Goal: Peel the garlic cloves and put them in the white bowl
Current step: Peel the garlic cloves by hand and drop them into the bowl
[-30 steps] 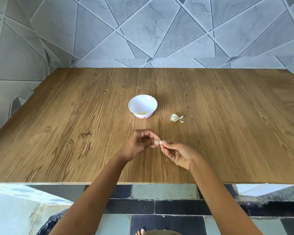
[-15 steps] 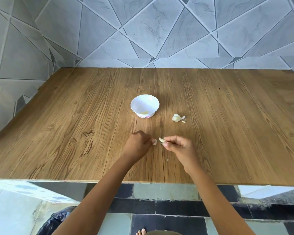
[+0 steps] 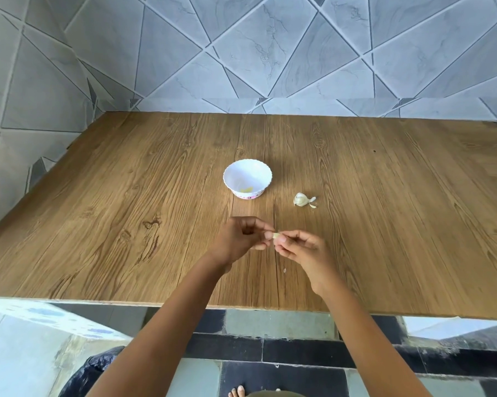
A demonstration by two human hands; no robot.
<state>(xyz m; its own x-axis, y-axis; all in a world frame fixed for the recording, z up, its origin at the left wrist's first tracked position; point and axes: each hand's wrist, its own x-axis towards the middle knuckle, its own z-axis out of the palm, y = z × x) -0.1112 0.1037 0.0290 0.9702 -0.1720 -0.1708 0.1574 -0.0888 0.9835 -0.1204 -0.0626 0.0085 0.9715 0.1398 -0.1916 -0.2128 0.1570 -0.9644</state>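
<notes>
Closing back together, left grip (image 3: 241, 239) and right grip (image 3: 301, 250) now meet over the surface (image 3: 127, 224), both pinching 1 clove (image 3: 276, 235). Bowl (image 3: 238, 176) sits beyond, garlic (image 3: 300, 200) right of it.

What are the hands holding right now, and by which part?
A garlic clove, pinched between both hands: left hand fingertips on its left end, right hand fingertips on its right end.

Fingers (image 3: 294, 235) hide most of the garlic clove (image 3: 276, 235); the bit (image 3: 247, 189) inside the white bowl (image 3: 236, 179) is unidentifiably small.
</notes>
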